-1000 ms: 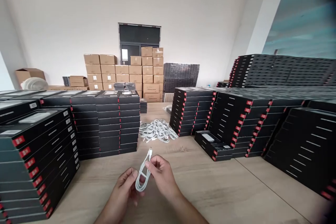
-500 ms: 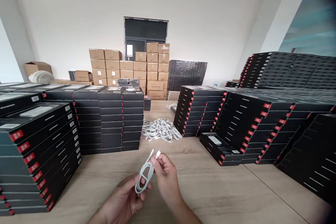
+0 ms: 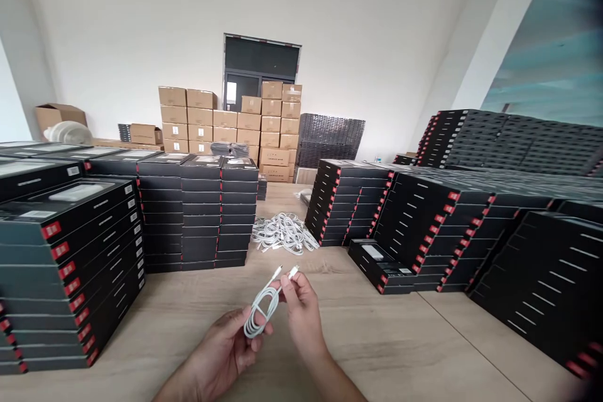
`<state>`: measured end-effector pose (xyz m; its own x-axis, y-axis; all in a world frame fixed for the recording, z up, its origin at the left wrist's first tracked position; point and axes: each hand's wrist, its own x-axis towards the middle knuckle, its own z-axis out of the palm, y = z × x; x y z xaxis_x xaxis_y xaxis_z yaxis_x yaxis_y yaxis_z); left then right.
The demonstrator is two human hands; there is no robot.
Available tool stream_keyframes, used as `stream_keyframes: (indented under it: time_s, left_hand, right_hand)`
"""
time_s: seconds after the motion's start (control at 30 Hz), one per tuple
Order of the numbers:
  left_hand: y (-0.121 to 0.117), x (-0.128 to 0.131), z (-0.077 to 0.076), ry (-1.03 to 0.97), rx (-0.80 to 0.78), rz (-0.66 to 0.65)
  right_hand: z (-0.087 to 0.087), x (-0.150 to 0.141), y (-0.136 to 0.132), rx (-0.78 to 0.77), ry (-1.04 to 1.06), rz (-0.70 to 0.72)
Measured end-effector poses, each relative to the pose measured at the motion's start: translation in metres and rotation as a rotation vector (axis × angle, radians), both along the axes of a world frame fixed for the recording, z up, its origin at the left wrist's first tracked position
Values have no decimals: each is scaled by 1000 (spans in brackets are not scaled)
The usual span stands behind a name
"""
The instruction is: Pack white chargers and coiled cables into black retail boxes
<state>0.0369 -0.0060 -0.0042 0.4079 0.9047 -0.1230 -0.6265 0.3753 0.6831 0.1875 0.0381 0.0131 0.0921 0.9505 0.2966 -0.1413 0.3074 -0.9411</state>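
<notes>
A coiled white charging cable (image 3: 257, 321) is held up over the wooden table between both hands. My left hand (image 3: 230, 339) grips the lower left part of the coil, thumb on top and fingers behind it. Pinched at the plug end, my right hand (image 3: 300, 304) holds one connector between thumb and fingers. The other connector sticks up free just to its left. Beyond the hands lies a tangled heap of similar white cables (image 3: 285, 232).
Stacks of black boxes with red labels (image 3: 198, 213) stand at left, and more black stacks (image 3: 358, 201) at right. A single low black box (image 3: 381, 267) sits before the right stacks. Brown cartons (image 3: 271, 125) are piled by the far wall. The wooden table (image 3: 358, 352) has a seam at right.
The view has turned slightly, shifting the right-hand stacks leftward. My right hand has moved a little right, and the connector it pinches now stands further from the other one.
</notes>
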Motion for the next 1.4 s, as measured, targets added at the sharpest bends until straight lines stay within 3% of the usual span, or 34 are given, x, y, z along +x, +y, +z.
stream_keyframes:
  time_s: [0.2,0.4,0.53,0.63,0.7,0.83,1.03,1.17,1.3,1.4]
  left_hand:
    - [-2,1,1,35,13,-8]
    - [2,-1,-5,93,-4,21]
    - [5,-1,-6,167,93,62]
    - [4,1,-3,207,109,74]
    - [4,2,-1,219,88,90]
    - [6,1,-2,247,39,99]
    - [9,0,-4,340,67,104]
    - [9,-2,-3,393,98,150]
    - [10,-1,-5,400,98,177]
    - [10,5,-9,404,82,183]
  right_hand:
    - [6,6,0,16,2,6]
    - [-6,12,9,-5,-72,21]
    - [-1,20,7,343,-607,-190]
    - [9,23,0,579,-1077,-117]
    - [14,23,-3,625,-1210,-64]
    - [15,25,-2,670,-1236,-122]
    - [18,24,0,700,-1269,-365]
    - [21,13,-10,651,-1372,-328]
    - [22,6,-20,533,-1299,-269]
    - [22,5,-20,530,-1299,-286]
